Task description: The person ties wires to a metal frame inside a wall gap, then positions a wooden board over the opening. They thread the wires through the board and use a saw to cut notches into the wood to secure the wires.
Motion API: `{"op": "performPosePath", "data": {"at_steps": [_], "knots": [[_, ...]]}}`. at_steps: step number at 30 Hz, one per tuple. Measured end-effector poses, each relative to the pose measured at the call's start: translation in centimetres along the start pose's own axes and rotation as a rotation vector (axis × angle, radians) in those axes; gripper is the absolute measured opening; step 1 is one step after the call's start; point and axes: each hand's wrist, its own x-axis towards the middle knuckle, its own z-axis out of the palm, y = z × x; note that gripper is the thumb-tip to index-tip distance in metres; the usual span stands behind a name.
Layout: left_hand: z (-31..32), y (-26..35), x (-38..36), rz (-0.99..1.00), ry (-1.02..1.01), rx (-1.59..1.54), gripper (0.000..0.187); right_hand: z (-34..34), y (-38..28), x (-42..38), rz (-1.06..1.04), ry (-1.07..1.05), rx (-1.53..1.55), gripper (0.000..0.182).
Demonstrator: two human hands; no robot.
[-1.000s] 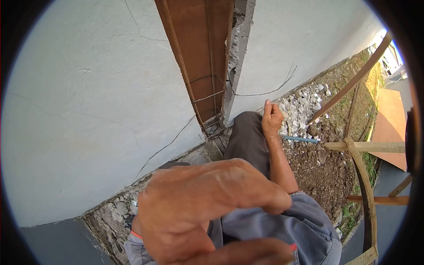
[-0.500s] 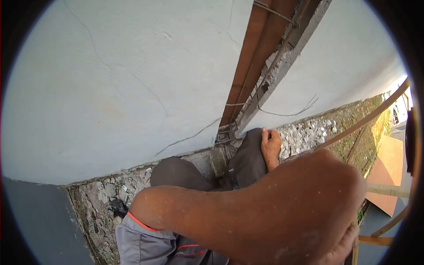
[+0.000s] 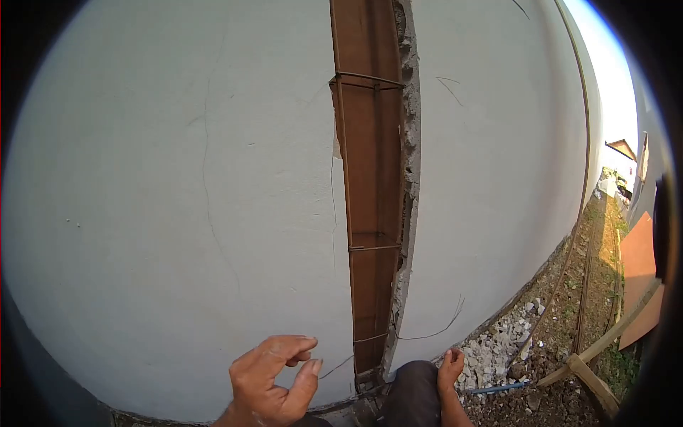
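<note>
My left hand [image 3: 274, 377] is raised in front of the white wall, thumb and curled fingers apart with a small gap between them. A thin tie wire [image 3: 338, 366] runs from the foot of the wall slot to behind that thumb. My right hand [image 3: 449, 370] is beside my dark-trousered knee [image 3: 413, 391], its fingers curled in; I cannot tell what is in them. Next to the left hand, the upright slot holds steel rebar [image 3: 347, 206] with crossing ties [image 3: 373, 248] before a brown backing panel [image 3: 373, 164]. Another bent wire [image 3: 434, 334] sticks out over the right-hand wall.
The slot's right side is a rough, broken concrete edge [image 3: 411, 142]. Grey rubble [image 3: 498, 349] lies along the wall base, with a blue rod-like piece [image 3: 501, 388] on it. Wooden poles [image 3: 594, 384] cross at the lower right, near an orange-brown board [image 3: 640, 277].
The view has tilted up to show more wall and slot. My left arm, earlier stretched across to the lower right, has swung left, bringing the hand near the wire. My right hand stays by the knee.
</note>
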Motion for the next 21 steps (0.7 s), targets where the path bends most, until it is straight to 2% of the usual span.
{"op": "performPosePath", "data": {"at_steps": [2, 4, 5, 6, 8, 9, 10, 12, 14, 15, 18, 21], "knots": [[-1.4, -0.8, 0.9, 0.086, 0.087, 0.087, 0.025, -0.1, -2.2, 0.5, 0.046, -0.004, -0.014, 0.024], [-2.3, -2.4, 2.0, 0.284, 0.224, 0.284, 0.027, -0.2, -1.9, 1.5, 0.007, 0.136, 0.032, 0.023], [-2.7, -2.9, 2.3, 0.276, 0.184, 0.273, 0.035, -0.4, -2.1, 2.4, 0.008, 0.173, 0.042, 0.023], [-2.8, -3.4, 2.9, 0.288, 0.188, 0.274, 0.035, -0.5, -2.2, 3.7, 0.005, 0.179, 0.053, 0.023], [-2.7, -4.9, 4.3, 0.444, 0.210, 0.482, 0.041, -0.9, -2.5, 6.2, -0.018, 0.268, 0.174, 0.025], [-2.7, -5.7, 4.5, 0.397, 0.139, 0.506, 0.050, -1.2, -4.1, 7.0, -0.036, 0.274, 0.215, 0.026], [-2.7, -6.5, 4.6, 0.402, 0.136, 0.499, 0.050, -1.5, -6.1, 8.2, -0.052, 0.283, 0.252, 0.027], [-1.4, -7.8, 4.9, 0.416, 0.123, 0.713, 0.057, -2.0, -10.5, 10.3, -0.248, 0.310, 0.337, 0.022], [-1.3, -9.3, 4.9, 0.406, 0.035, 0.702, 0.059, -2.9, -13.1, 10.8, -0.262, 0.248, 0.194, 0.022], [-1.2, -10.1, 5.0, 0.427, 0.071, 0.788, 0.058, -3.2, -14.8, 11.0, -0.253, 0.213, 0.145, 0.021], [-0.8, -10.4, 4.9, 0.439, 0.128, 0.939, 0.057, -4.2, -14.7, 10.7, -0.255, 0.116, 0.114, 0.020], [-0.7, -10.3, 5.0, 0.450, 0.129, 0.886, 0.057, -4.2, -13.3, 11.0, -0.297, 0.077, 0.063, 0.018]]}}
